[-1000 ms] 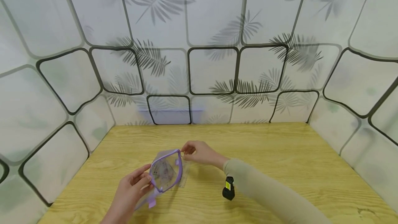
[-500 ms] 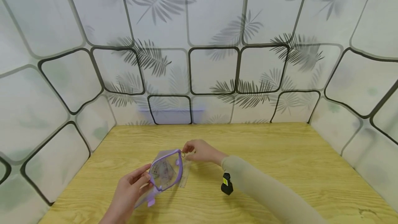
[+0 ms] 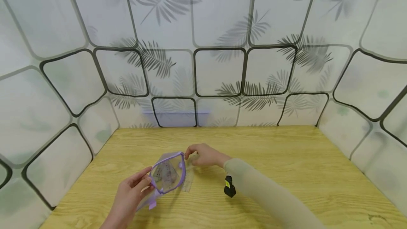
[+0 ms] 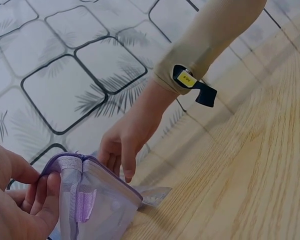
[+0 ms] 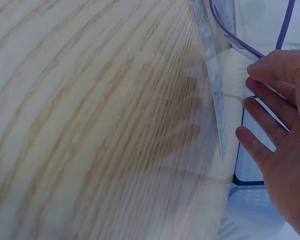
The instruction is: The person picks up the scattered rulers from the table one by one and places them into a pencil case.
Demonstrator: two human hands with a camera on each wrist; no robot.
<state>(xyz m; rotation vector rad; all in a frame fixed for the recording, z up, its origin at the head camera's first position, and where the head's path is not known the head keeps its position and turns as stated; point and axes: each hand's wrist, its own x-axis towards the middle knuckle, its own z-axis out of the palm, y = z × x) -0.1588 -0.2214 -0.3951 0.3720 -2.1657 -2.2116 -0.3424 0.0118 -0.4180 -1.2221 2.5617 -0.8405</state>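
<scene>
A see-through zip pouch [image 3: 167, 188] with purple trim stands with its mouth wide open, left of the table's middle. Pieces with small dark marks [image 3: 165, 174] show inside it. My left hand [image 3: 131, 190] pinches the near-left rim between thumb and fingers; the left wrist view shows this grip on the pouch [image 4: 105, 215] close up. At the far-right corner, by the zip end, my right hand [image 3: 206, 155] pinches the edge with its fingertips. The other fingers of the right hand [image 5: 285, 115] are loosely spread in the right wrist view.
A clear flat strip with fine marks [image 3: 187, 181] lies on the wooden table [image 3: 270, 151] just right of the pouch. Patterned curtain-like sheets [image 3: 219, 70] close off the back and both sides. A black wrist camera [image 3: 229, 186] hangs at the right sleeve.
The pouch and my left hand have shifted slightly left. The right hand stays at the far corner; the small ring seen there earlier is now mostly hidden by its fingers.
</scene>
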